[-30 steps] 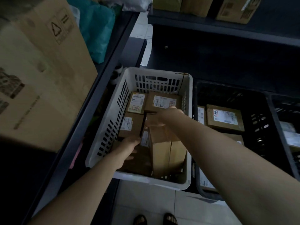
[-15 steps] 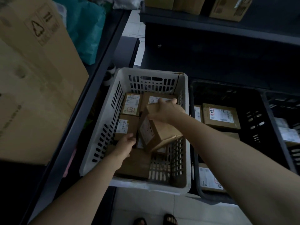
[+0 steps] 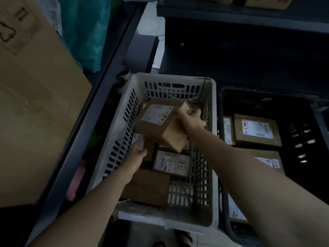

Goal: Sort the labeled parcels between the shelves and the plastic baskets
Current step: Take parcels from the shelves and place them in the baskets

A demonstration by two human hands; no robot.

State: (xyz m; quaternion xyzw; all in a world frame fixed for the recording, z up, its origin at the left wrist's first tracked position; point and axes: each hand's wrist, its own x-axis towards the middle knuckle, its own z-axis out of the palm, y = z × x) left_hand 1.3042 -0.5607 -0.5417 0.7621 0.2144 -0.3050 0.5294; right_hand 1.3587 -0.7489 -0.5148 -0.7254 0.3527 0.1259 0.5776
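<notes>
Closest in the white basket (image 3: 165,222), a plain brown box (image 3: 147,188) lies against the near wall toward the left corner. Just beyond it a flat labelled parcel (image 3: 171,163) lies face up near the middle of the basket floor. The left hand (image 3: 136,154) reaches in along the left wall and its fingers rest on a small labelled parcel (image 3: 139,139). I cannot tell whether they grip it or only touch it. Further in, toward the far right corner, the right hand (image 3: 192,120) is curled around one end of a lifted parcel (image 3: 156,122). That parcel is held tilted above the others with its label facing up. A black basket (image 3: 302,136) stands just beside the white one's right wall and holds more labelled parcels (image 3: 256,130). A large cardboard box (image 3: 35,104) sits on the left. A teal bag (image 3: 87,32) lies beyond it, and a dark shelf (image 3: 249,16) runs along the far side.
</notes>
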